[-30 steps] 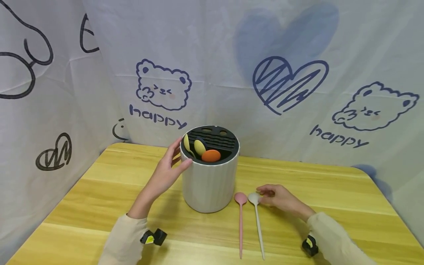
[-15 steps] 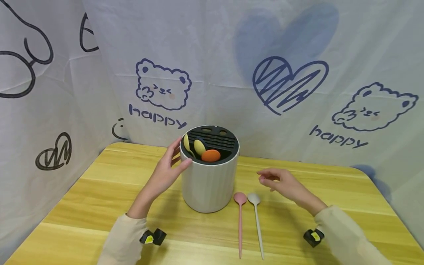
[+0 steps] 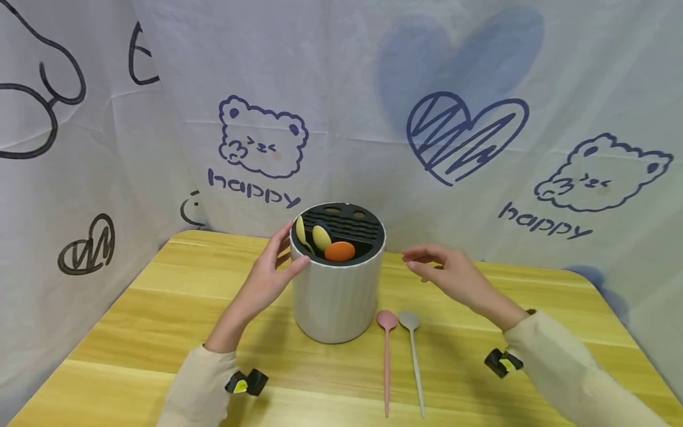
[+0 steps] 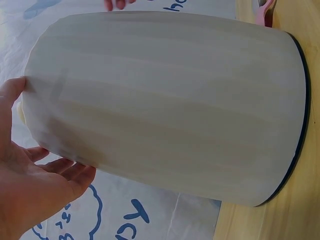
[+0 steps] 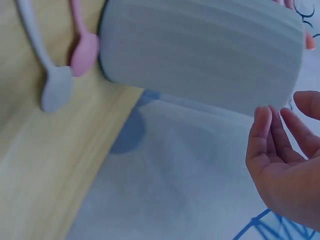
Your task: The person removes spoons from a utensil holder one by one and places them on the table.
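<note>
Holder gripped at left, right hand raised beside it

At the left, the upper wall of a white utensil holder (image 3: pixel 336 302) is gripped by the left hand (image 3: pixel 265 277), thumb and fingers curved round its side. The holder is stood upright on the wooden table (image 3: pixel 176 296); in its black slotted top (image 3: pixel 342 222), two yellow utensil heads (image 3: pixel 322 237) and an orange utensil head (image 3: pixel 340 251) are seen. Just to its right, a pink spoon (image 3: pixel 387 322) and a pale grey spoon (image 3: pixel 409 321) are laid side by side. Farther right, the right hand (image 3: pixel 453 273) is held above the table, apart from the holder, its fingers loosely bent and its thumb parted from them
</note>
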Available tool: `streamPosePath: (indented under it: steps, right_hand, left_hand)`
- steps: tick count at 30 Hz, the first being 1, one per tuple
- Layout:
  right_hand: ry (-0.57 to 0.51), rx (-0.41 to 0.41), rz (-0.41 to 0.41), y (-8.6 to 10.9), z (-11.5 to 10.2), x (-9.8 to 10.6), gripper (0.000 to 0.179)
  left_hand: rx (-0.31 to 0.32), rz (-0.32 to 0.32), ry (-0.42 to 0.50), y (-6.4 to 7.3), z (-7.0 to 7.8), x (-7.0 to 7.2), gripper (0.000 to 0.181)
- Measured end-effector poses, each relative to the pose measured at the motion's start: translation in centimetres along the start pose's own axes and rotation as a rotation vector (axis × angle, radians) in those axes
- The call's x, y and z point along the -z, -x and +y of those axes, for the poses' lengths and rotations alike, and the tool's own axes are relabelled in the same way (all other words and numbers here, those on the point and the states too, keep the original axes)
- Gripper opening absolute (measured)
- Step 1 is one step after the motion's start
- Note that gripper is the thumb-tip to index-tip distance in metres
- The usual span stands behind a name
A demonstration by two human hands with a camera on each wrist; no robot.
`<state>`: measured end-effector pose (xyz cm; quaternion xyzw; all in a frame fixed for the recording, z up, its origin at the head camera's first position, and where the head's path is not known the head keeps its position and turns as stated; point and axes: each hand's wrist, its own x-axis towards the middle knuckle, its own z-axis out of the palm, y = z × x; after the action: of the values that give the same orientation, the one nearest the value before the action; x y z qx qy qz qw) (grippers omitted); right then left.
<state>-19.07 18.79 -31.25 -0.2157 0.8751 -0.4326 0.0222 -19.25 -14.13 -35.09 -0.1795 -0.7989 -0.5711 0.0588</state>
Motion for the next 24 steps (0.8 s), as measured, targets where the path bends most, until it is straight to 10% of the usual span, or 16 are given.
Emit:
streamPosePath:
  steps: [24]
  right_hand:
    - [-0.058, 0.023, -0.084, -3.3, -6.8, -0.5, 0.032]
  left_hand:
    - [0.012, -0.003, -0.006, -0.1, 0.1, -0.1, 0.072]
